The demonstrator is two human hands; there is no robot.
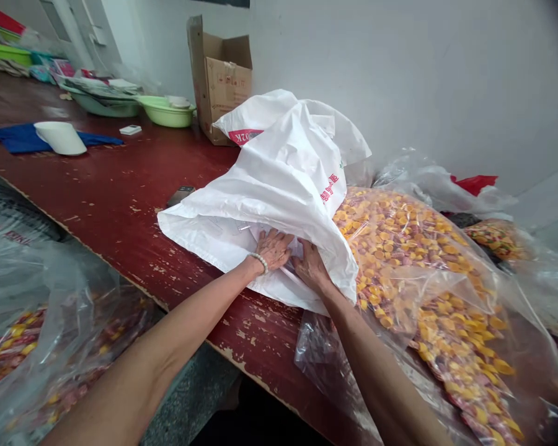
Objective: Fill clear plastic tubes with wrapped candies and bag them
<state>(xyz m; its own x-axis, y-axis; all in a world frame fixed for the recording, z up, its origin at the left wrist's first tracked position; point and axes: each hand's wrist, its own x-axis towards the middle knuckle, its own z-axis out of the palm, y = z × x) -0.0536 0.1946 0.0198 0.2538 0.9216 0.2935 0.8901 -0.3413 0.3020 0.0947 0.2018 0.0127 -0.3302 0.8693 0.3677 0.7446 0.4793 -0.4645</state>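
A large white woven sack [279, 173] lies on the table with its mouth turned towards me. Both of my hands reach into that mouth. My left hand [273, 249], with a pale bead bracelet [261, 262] at the wrist, lies flat with fingers apart on pale, thin pieces inside that I cannot name. Close beside it, my right hand [310, 266] has its fingers bent inward against the same contents; what they grip is hidden. Right of the sack rests a big clear plastic bag [400, 241] full of small yellow-and-red pieces.
Behind the sack stands an open cardboard box [227, 87]. Green basins [165, 114], a white cup [61, 137] on blue cloth [13, 137] and a small dark box [181, 195] are on the worn red table [134, 204]. Another clear bag [65, 297] is below its left edge.
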